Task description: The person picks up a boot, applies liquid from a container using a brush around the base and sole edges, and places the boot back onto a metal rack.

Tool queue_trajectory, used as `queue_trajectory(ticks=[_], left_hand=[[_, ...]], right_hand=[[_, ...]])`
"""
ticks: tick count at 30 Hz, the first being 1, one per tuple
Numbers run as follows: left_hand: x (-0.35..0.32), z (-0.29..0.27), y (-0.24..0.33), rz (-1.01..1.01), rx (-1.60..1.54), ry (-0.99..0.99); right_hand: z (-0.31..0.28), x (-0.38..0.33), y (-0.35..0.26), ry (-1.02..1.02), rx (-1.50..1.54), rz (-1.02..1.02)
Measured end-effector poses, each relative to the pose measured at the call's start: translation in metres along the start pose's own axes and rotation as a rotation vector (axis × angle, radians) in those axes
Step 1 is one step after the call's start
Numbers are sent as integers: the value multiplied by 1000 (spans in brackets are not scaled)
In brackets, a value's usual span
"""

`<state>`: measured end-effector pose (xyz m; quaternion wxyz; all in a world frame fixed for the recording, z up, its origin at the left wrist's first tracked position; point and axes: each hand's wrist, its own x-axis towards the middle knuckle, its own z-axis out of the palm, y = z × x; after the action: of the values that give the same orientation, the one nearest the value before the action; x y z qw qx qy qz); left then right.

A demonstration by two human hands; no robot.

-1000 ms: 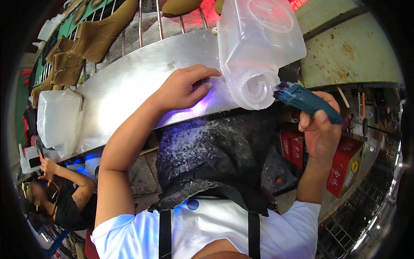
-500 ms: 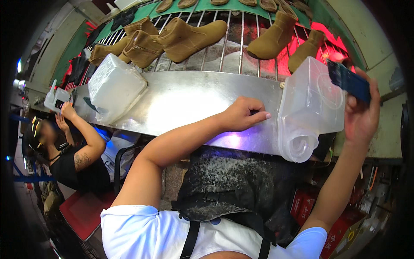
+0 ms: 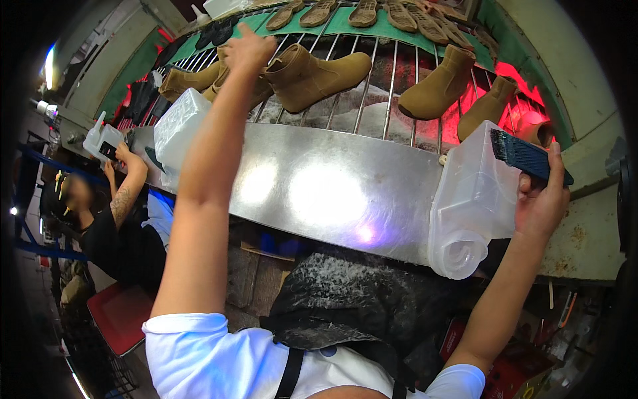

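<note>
My left hand (image 3: 249, 52) is stretched far forward over the rack, fingers apart, holding nothing I can see. Beneath and beside it stand tan ankle boots; the nearest boot (image 3: 319, 76) lies just to its right, and others are partly hidden behind my forearm. In my right hand (image 3: 541, 206) is a dark blue flat brush (image 3: 531, 158) with a ribbed surface and a dark, rough end pointing left. The brush is held above a translucent plastic container (image 3: 468, 193), which lies on its side at the right end of the metal ledge.
A metal ledge (image 3: 279, 206) runs in front of a barred rack with red-lit areas. More tan boots (image 3: 435, 86) stand on the right of the bars. Soles (image 3: 362, 13) line a green strip behind. Another whitish container (image 3: 183, 126) is at left, near a seated co-worker (image 3: 113, 233).
My left hand has swung from above the ledge forward and left to the boots. My right hand, still holding the brush, has shifted slightly down and left in the picture; the view has also shifted.
</note>
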<state>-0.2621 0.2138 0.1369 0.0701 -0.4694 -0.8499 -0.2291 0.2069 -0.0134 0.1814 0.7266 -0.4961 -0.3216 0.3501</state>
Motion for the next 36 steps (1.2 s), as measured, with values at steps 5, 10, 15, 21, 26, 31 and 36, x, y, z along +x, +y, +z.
queue_trajectory(ticks=[5, 10, 15, 21, 26, 31, 36], left_hand=[[51, 14, -36, -83, 228, -467], [118, 87, -92, -132, -22, -362], [115, 94, -62, -228, -212, -190], [93, 28, 9, -82, -419, 92], [59, -56, 80, 255, -577, 280], [17, -143, 103, 691, -937, -94], [-68, -136, 99, 975, -909, -614]], right_hand=[[-8, 3, 1, -50, -25, -32], [-2, 1, 1, -45, -34, -14], [-2, -1, -1, -49, -23, -34], [-10, 3, 3, -79, -46, -14], [-10, 1, 3, -28, 9, -33], [-16, 12, 6, -59, 246, -76], [-32, 24, 15, -147, 338, -126]])
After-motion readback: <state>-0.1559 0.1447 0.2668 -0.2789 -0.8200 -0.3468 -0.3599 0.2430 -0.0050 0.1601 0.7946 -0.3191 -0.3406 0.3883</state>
